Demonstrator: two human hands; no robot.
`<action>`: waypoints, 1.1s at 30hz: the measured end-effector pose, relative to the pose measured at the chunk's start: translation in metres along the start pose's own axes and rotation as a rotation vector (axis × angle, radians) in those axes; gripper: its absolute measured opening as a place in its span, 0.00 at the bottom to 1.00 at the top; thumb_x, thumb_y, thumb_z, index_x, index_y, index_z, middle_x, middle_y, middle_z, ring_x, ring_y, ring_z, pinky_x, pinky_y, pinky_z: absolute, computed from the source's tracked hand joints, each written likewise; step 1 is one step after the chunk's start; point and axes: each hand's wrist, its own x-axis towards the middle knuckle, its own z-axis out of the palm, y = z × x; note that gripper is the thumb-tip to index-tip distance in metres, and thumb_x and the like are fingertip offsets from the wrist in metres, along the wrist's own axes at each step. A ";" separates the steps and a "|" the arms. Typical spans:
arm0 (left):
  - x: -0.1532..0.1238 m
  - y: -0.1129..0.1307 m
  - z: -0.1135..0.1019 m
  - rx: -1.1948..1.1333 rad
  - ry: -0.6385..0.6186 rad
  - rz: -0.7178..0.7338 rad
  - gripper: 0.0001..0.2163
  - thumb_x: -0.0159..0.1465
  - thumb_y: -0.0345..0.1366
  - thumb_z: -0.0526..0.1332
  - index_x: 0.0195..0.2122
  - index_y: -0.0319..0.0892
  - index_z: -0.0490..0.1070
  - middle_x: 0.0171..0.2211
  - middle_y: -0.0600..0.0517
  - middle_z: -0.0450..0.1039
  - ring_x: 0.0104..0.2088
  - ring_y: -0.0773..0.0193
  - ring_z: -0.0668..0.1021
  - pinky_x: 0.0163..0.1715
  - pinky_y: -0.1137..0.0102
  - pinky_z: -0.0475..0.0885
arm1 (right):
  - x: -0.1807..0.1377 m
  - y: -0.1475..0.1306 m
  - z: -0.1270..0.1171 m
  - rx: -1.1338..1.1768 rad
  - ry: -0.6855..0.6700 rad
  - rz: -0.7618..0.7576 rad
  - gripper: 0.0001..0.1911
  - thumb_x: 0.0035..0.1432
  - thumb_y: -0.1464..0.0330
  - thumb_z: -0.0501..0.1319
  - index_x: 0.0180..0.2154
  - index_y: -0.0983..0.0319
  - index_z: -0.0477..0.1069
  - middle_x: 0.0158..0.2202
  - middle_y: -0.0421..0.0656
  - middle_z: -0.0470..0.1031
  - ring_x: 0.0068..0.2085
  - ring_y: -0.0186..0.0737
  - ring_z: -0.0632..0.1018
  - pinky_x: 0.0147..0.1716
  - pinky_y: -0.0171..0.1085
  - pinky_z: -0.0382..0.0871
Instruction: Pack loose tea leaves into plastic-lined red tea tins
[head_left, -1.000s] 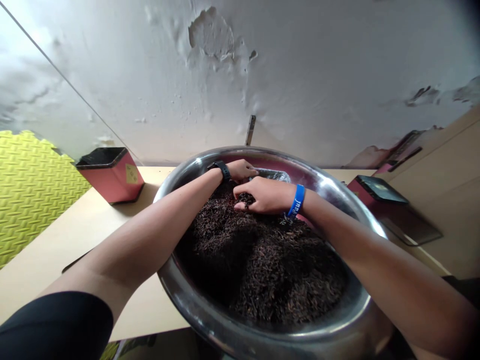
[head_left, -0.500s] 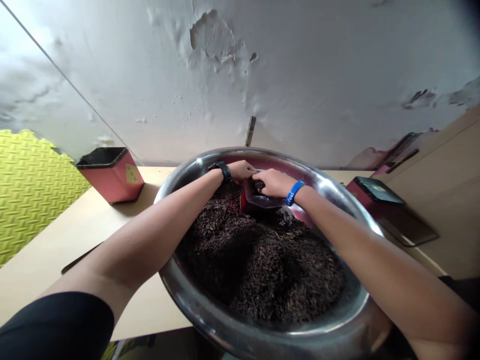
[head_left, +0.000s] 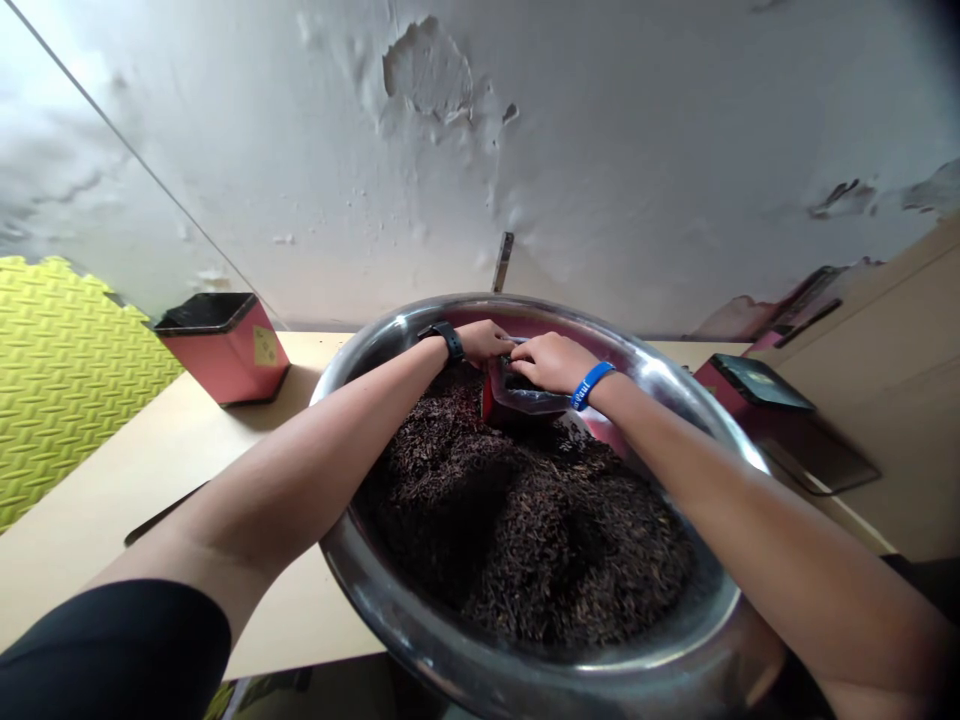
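Observation:
A big steel bowl (head_left: 420, 680) holds a deep heap of dark, dry, twisted leaves like loose tea (head_left: 540, 540). At its far side, a red box (head_left: 517, 416) rests on the leaves, lined with a clear plastic bag (head_left: 536, 402) that stands up past the rim. My left hand (head_left: 484, 343), below a black watch, is closed on the far left edge of the bag. My right hand (head_left: 553, 362), with a blue wristband, lies over the bag's mouth with bent fingers closed at the plastic. Its fingertips are partly hidden.
A pink, dark-rimmed bin (head_left: 229, 350) stands on the pale table (head_left: 300, 625) at left. A dark red box (head_left: 754, 395) is at right. Yellow foam matting (head_left: 67, 370) lies at far left, and a peeling wall (head_left: 622, 180) rises behind the bowl.
My right hand has shifted slightly, its fingers drawing apart from my left hand and curling over the bag's mouth. My left hand stays almost in place.

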 end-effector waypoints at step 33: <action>0.001 -0.004 0.000 -0.002 0.025 0.023 0.15 0.55 0.44 0.56 0.34 0.37 0.72 0.17 0.54 0.66 0.19 0.72 0.66 0.18 0.78 0.62 | -0.018 -0.072 0.009 0.332 -0.113 -0.584 0.19 0.56 0.57 0.51 0.44 0.60 0.69 0.47 0.45 0.68 0.47 0.38 0.69 0.47 0.36 0.60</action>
